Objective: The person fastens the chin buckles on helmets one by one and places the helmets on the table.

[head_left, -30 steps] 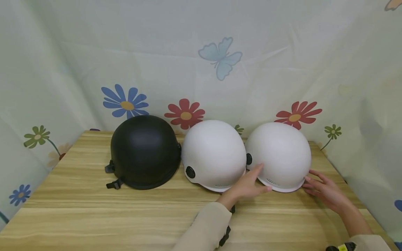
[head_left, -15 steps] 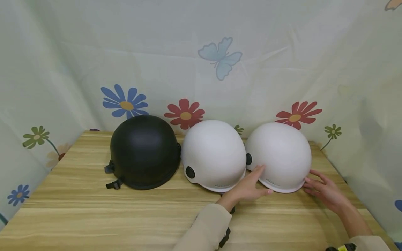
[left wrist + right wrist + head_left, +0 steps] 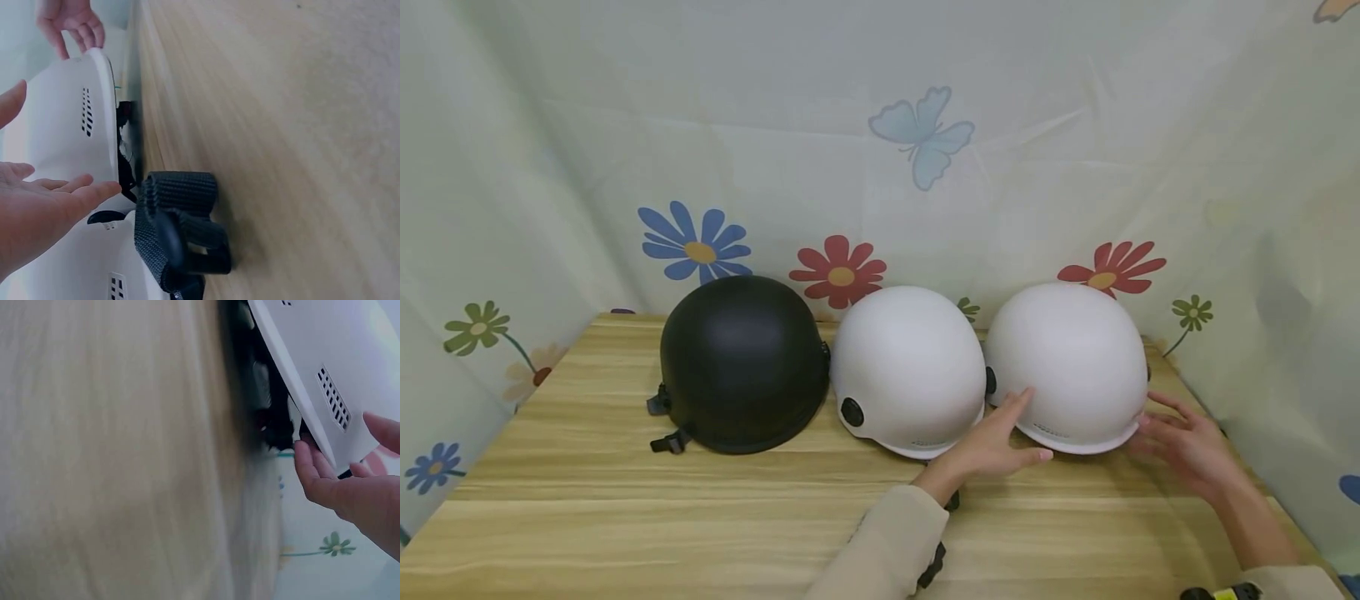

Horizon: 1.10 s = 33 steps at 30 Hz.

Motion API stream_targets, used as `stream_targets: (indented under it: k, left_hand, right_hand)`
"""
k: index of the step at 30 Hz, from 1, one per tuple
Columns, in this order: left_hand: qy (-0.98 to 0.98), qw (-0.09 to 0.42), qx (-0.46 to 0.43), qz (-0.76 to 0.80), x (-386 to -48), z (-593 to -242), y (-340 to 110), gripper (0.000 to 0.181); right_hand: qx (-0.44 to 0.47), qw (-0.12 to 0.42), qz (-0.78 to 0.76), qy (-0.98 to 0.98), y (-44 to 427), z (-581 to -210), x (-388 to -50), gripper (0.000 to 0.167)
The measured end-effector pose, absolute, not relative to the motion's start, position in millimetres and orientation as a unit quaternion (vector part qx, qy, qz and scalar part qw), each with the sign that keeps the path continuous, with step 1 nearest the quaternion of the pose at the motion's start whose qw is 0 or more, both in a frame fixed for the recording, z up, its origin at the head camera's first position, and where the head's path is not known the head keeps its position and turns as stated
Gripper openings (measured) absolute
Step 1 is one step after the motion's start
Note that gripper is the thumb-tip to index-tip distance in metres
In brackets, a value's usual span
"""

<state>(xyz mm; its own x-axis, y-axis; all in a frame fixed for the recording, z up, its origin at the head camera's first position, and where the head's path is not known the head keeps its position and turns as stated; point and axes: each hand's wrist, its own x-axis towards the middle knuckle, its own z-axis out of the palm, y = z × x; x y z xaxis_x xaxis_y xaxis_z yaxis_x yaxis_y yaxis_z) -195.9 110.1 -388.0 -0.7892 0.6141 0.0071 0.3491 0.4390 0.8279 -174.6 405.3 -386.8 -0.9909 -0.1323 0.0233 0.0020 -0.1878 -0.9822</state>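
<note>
At the right end of a row of helmets is a white helmet point(image 3: 1067, 362). My right hand point(image 3: 1195, 446) grips its right lower edge; in the right wrist view the fingers point(image 3: 315, 469) hook under the rim and the thumb lies outside. That side of the rim stands raised off the table, with dark straps beneath. My left hand point(image 3: 992, 446) is at the helmet's left front side, its fingers straight. In the left wrist view the left hand point(image 3: 44, 212) lies beside the shell, thumb apart from the fingers. Contact there is hard to tell.
A second white helmet point(image 3: 910, 367) sits in the middle, close against the right one. A black helmet point(image 3: 741, 362) with loose buckles stands at the left. A black strap point(image 3: 181, 194) hangs out onto the wooden table point(image 3: 700, 525). A patterned cloth point(image 3: 760, 150) encloses the table.
The right-hand helmet's right side has risen slightly, with my right hand moving up along with it. My left hand has stayed almost in place. The other helmets have not moved.
</note>
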Motion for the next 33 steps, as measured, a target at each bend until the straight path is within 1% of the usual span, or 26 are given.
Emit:
stream_targets:
  k: [4,9,12,23,28,33]
  left_hand:
    - [0.830,0.151,0.287,0.454,-195.6,-385.5,109.7,0.083]
    - [0.820,0.146,0.289,0.472,-196.6,-384.2,107.9,0.086]
    - [0.817,0.137,0.292,0.477,-197.4,-383.4,105.6,0.088]
    - [0.820,0.140,0.270,0.485,-197.2,-380.7,98.5,0.094]
    - [0.820,0.136,0.277,0.482,-196.4,-378.3,96.0,0.095]
    - [0.832,0.103,0.277,0.470,-194.5,-365.5,95.8,0.089]
  right_hand:
    - [-0.051,0.017,-0.792,0.609,397.6,-376.3,-173.6,0.038]
    - [-0.044,0.005,-0.794,0.607,390.2,-364.7,-172.1,0.043]
    - [-0.043,0.003,-0.785,0.618,387.7,-359.8,-171.0,0.050]
    - [-0.029,-0.012,-0.788,0.615,375.2,-346.4,-167.2,0.074]
    - [-0.036,-0.013,-0.784,0.619,370.4,-339.0,-165.5,0.077]
    - [-0.058,-0.017,-0.770,0.635,365.3,-334.9,-165.0,0.075]
